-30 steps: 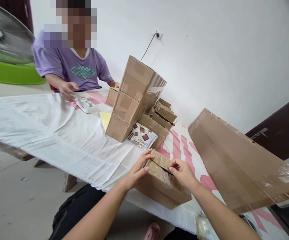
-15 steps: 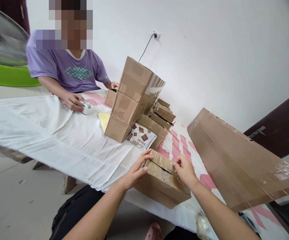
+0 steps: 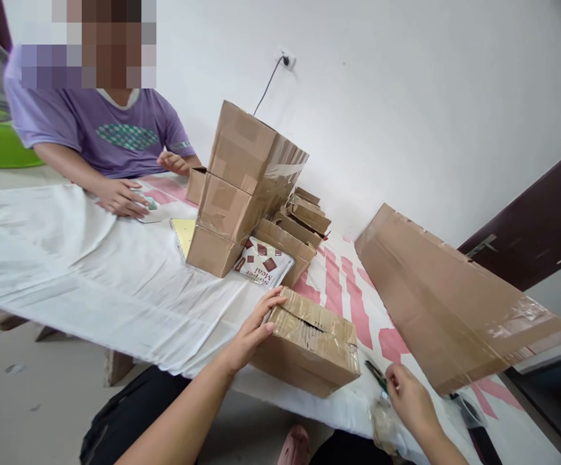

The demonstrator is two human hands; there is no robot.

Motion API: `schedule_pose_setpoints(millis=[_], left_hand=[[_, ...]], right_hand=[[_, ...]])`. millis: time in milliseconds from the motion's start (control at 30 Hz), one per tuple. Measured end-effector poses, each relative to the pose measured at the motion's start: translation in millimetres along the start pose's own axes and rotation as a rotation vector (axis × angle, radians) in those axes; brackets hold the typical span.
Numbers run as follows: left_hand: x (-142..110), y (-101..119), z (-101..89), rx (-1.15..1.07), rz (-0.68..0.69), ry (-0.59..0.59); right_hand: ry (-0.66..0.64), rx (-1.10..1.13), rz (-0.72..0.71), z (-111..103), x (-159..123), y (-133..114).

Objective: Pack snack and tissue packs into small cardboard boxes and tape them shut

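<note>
white cloth with pink stripes covers the table (image 3: pixel 91 258), set against a white wall. near its front edge lies a small cardboard box (image 3: pixel 309 345), brown, wrapped in shiny clear tape, its top flaps shut with a dark slit between them. the left hand (image 3: pixel 251 332) rests open on the box's left end, fingers spread over the top edge. right of the box, the right hand (image 3: pixel 409 397) pinches a thin dark-green tool (image 3: pixel 376 374). behind the box, a packet (image 3: pixel 264 263) reads "super meal" beside a stack of taped boxes (image 3: pixel 242 187).

Brown cardboard box (image 3: pixel 309 345), white tablecloth (image 3: pixel 91 258) with pink stripes, purple shirt (image 3: pixel 101 132)
</note>
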State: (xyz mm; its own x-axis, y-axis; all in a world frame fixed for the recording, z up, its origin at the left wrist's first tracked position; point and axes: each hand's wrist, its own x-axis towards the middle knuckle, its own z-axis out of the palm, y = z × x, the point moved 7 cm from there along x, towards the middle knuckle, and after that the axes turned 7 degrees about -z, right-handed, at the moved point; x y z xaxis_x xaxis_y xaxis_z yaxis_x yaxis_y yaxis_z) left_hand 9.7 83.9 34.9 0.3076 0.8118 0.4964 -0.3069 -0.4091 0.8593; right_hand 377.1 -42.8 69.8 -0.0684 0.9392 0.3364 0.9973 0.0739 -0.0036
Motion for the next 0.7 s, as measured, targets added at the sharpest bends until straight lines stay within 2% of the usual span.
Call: schedule_pose_setpoints(millis=[100,200,500,700], left_hand=[[1,-4,1.2,-0.053,-0.014,0.011],[1,-8,0.8,-0.115,-0.026,0.041],[0,-4,-1.7,-0.078,-0.002,0.024],[-1,-1,0.0,-0.107,-0.049,-0.001]], right_hand=[[-0.143,-0.036,-0.037,36,-39,4],[-0.150,-0.040,-0.056,52,-60,0],[-0.211,-0.009,-0.057,47,-70,-5],[-0.129,-0.061,-0.039,38,-61,-4]])
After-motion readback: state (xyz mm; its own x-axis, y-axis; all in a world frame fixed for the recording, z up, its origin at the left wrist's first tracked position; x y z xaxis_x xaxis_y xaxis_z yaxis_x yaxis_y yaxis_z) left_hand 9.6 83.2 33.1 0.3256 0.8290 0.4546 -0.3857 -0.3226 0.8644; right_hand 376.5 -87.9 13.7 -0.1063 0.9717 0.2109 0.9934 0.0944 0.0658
